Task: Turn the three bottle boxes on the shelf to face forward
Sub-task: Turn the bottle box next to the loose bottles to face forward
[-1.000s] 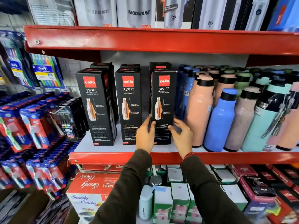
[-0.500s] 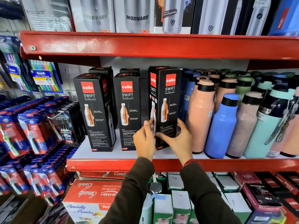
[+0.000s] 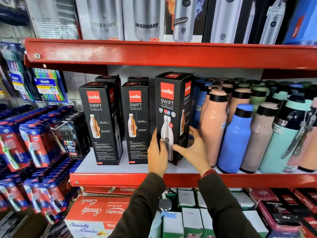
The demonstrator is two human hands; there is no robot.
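Both arms reach up and forward from the bottom of view in dark sleeves. Left hand [image 3: 158, 152] clamps the lower left edge of the right box [image 3: 173, 107], thumb on its front face. Right hand [image 3: 193, 150] cups the lower right corner, thumb on the front, fingers [image 3: 194, 133] wrapped round the side. Box sits on the shelf [image 3: 109, 179], turned at an angle, two faces showing. Left box [image 3: 100, 122] and middle box [image 3: 135, 124] stand untouched beside it. Bottles [image 3: 238, 136] just right.
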